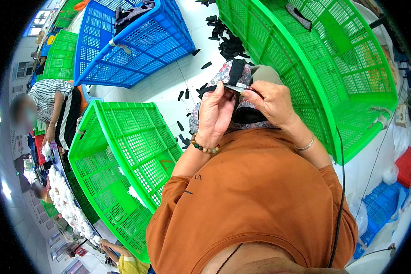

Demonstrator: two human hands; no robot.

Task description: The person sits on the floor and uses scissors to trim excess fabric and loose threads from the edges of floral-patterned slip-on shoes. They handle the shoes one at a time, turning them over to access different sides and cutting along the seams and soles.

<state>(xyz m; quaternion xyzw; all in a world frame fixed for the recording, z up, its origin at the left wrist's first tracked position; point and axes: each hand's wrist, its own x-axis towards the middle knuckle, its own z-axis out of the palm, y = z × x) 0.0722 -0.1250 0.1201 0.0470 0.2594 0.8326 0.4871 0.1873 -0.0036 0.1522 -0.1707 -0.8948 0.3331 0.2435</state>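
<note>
1. Far left of your grip: a person in a striped top [55, 98] bends over a pile of white pieces [68, 205]. Their hands are not yours.
2. Left of your grip, below it in the view: an empty green crate [123, 169] sits tilted. A blue crate [132, 41] lies beyond it.
3. Your left hand [214, 114], with a bead bracelet [204, 147] at the wrist, is pinched shut on a dark cloth piece [230, 86], thumb and fingers closed on its left end.
4. Between your two hands, the cloth piece is held over your lap, on a patterned cloth [235, 73]. A thin pale blade or strip lies along it; what it is cannot be told.
5. Your right hand [271, 102], with a bangle [305, 146] at the wrist, is closed on the right end of the same piece.
6. Beyond the grip: black scraps [226, 39] lie scattered on the white floor [169, 86].
7. Right of the grip: a large green crate [333, 64] stands tilted.
8. Judged step: trimming or inspecting one piece. The next move seems to call for a steady pinch on both ends.
</note>
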